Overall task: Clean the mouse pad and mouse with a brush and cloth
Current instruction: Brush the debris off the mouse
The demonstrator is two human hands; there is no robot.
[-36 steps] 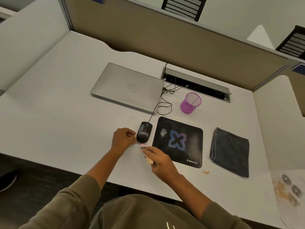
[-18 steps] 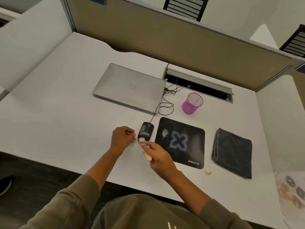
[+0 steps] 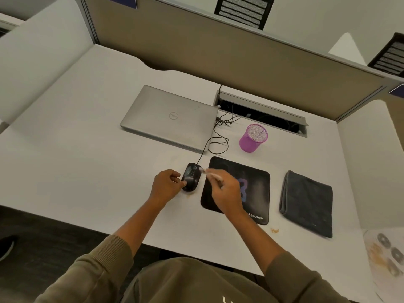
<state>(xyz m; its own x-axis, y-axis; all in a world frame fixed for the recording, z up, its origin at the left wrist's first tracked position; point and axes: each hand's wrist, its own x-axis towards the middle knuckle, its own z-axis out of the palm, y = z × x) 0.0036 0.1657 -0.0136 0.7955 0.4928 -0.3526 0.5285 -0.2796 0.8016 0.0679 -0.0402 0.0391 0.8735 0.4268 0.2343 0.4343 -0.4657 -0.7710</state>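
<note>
You have one view only, worn on your head; it looks forward and steeply down over the desk (image 3: pixel 65 149) from close above; its wide lens bends the partition (image 3: pixel 218 62) at the far edge; your sleeves fill the bottom.

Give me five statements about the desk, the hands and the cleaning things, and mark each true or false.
1. The left hand holds the mouse at its side. True.
2. The mouse sits on the mouse pad. False: it rests on the desk, left of the pad.
3. The right hand grips a brush whose tip is by the mouse's front right edge. True.
4. The dark cloth is spread over the laptop. False: it lies folded on the desk, right of the pad.
5. The laptop is open. False: its lid is closed.
</note>
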